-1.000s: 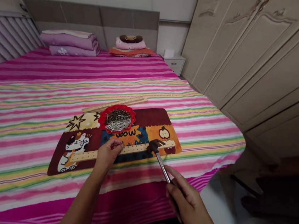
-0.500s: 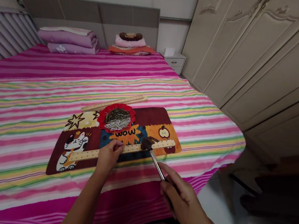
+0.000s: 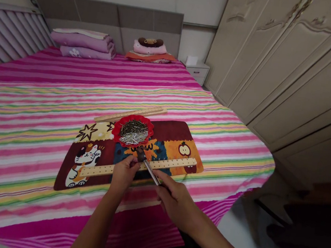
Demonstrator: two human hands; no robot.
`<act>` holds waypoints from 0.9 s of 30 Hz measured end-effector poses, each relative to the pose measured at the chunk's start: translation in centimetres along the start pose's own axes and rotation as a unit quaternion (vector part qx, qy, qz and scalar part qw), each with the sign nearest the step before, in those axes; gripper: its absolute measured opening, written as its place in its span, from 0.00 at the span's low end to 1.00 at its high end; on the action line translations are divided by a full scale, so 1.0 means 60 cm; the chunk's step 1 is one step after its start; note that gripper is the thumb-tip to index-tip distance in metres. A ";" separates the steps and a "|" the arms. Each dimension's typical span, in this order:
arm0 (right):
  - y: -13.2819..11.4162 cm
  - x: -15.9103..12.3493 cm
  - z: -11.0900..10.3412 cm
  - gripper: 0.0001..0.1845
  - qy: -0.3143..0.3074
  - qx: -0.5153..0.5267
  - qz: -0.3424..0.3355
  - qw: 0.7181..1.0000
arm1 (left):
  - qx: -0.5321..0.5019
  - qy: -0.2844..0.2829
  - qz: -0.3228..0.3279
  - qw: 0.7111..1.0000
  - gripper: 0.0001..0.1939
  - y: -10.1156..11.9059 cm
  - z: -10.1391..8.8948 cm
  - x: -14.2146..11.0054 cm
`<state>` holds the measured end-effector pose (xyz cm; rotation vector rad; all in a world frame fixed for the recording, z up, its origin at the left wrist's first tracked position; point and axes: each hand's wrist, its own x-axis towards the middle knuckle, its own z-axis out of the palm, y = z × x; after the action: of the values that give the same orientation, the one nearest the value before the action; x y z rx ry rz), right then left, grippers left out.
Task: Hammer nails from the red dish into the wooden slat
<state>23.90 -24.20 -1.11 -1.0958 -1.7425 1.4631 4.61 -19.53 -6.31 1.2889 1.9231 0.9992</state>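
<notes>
My right hand (image 3: 176,202) is wrapped around the handle of a hammer (image 3: 151,173), which has a dark head and a shiny metal shaft. The hammer head is just right of the fingertips of my left hand (image 3: 125,173), over a pale wooden strip (image 3: 173,163) with rows of holes. Those left fingers are pinched together at the strip's middle; whatever is between them is too small to make out. Thin nails stand up along the strip's right part. Behind it, a red scalloped bowl (image 3: 116,132) holds many nails (image 3: 133,131), some dark and some silvery.
The strip and bowl lie on a patterned mat (image 3: 170,130) with a cat drawing, on a bed with a striped sheet (image 3: 35,126). More wooden strips (image 3: 131,113) lie behind the bowl. Folded bedding (image 3: 82,42) is stacked near the headboard; a wardrobe (image 3: 277,72) stands at right.
The hammer in my right hand has moved left along the strip, to beside my left fingertips. My left hand keeps its pinch at the strip. The view has shifted slightly.
</notes>
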 end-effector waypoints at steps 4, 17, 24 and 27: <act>-0.003 -0.023 -0.005 0.23 0.012 0.024 0.007 1.000 | -0.008 -0.004 -0.006 1.000 0.11 0.001 0.002 -0.002; 0.025 -0.100 -0.053 0.29 0.136 0.119 0.133 0.975 | 0.253 0.073 0.103 0.959 0.12 0.042 -0.050 0.103; 0.033 -0.103 -0.054 0.32 0.150 0.138 0.146 0.968 | 0.350 0.006 0.162 0.923 0.11 0.049 -0.031 0.173; 0.037 -0.104 -0.056 0.32 0.152 0.138 0.145 0.968 | 0.358 0.001 0.156 0.921 0.09 0.051 -0.034 0.178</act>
<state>30.21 -27.97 -2.23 -1.3789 -1.1664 1.5548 0.76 -9.28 -3.46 2.0438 2.2209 0.4132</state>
